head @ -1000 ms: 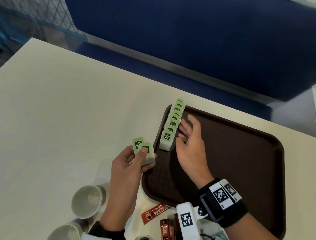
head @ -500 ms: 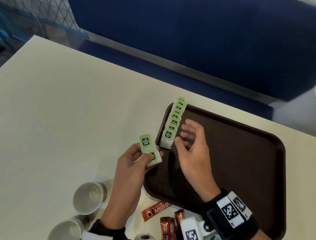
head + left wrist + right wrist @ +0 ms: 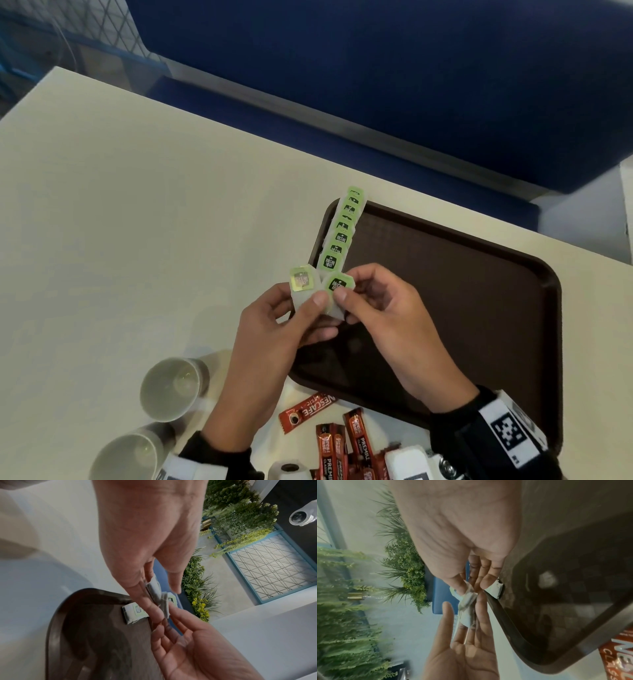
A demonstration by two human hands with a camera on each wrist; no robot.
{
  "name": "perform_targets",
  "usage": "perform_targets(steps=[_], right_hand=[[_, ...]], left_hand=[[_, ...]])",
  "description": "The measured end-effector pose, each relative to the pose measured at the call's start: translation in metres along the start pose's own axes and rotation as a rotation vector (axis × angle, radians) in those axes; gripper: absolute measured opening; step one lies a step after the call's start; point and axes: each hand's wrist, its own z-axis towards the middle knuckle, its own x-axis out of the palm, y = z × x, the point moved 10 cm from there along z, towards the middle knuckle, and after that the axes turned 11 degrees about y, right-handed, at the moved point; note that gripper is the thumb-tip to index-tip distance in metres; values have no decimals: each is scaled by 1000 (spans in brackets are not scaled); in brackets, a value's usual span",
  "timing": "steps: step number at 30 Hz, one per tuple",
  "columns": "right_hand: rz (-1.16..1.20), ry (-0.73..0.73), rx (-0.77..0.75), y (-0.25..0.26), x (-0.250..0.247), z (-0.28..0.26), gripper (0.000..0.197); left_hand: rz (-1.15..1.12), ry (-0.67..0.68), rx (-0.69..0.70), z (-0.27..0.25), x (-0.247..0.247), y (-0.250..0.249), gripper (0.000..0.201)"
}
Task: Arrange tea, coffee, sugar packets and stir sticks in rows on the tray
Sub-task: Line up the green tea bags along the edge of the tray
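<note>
A brown tray [image 3: 479,308] lies on the cream table, with a row of several green-labelled tea bags [image 3: 342,233] overlapping along its left edge. Just below that row, my left hand [image 3: 308,305] holds two tea bags: one [image 3: 301,281] sticks up on the left, and my right hand [image 3: 346,298] pinches the other [image 3: 339,284] between thumb and fingertip. In the left wrist view the held tea bags [image 3: 154,588] sit between my left fingers, above the row's nearest bag [image 3: 135,611]. The right wrist view shows the pinched tea bag [image 3: 467,599] beside the tray rim [image 3: 505,622].
Two white paper cups [image 3: 171,387] [image 3: 126,452] stand at the near left. A red Nescafe stick [image 3: 308,411] and several red coffee sachets [image 3: 342,445] lie near the table's front edge. A blue bench [image 3: 376,68] runs behind the table.
My right hand has left the tea bag row on the tray, come back to my left hand and taken hold of one of the two tea bags there.
</note>
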Motion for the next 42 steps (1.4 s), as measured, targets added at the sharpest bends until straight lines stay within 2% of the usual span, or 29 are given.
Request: perform_targets(steps=[6, 11, 15, 19, 26, 42], right_hand=[[-22, -66, -37, 3, -8, 2, 10], [-270, -133, -129, 5, -6, 1, 9], [-385, -96, -139, -8, 14, 7, 11], [-521, -161, -103, -22, 18, 17, 12], [-541, -291, -115, -22, 7, 25, 16], [-506, -344, -145, -22, 0, 26, 36]], left_hand=[[13, -74, -12, -3, -13, 3, 34], [17, -197, 29, -3, -32, 1, 17], [77, -230, 48, -5, -40, -3, 19], [123, -227, 48, -6, -41, -4, 19], [148, -207, 36, -8, -40, -3, 18], [129, -182, 53, -8, -39, -4, 15]])
